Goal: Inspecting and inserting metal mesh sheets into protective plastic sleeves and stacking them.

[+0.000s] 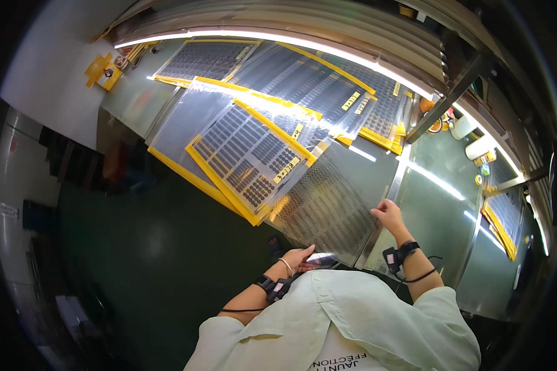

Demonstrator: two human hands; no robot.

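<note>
A thin see-through sheet (pixel 328 207) with rows of small dark marks lies at a slant over the near edge of the bench. My left hand (pixel 298 258) grips its near left corner, thumb on top and the other fingers partly hidden below. At the sheet's right edge, my right hand (pixel 388 215) is closed in a pinch. Touching the sheet's far left side is a yellow-edged panel (pixel 244 154) bearing dark round and oblong shapes. That panel rests on another yellow-edged sheet (pixel 173 139), which sticks out to its left.
More yellow-edged sheets (pixel 297 80) overlap across the far bench. A bright tube light (pixel 278 38) runs above them. White containers (pixel 479 147) and tape rolls stand at the right, past a metal post (pixel 445 111). Another yellow-edged stack (pixel 504 216) lies far right. Dark green floor (pixel 148 266) spreads left.
</note>
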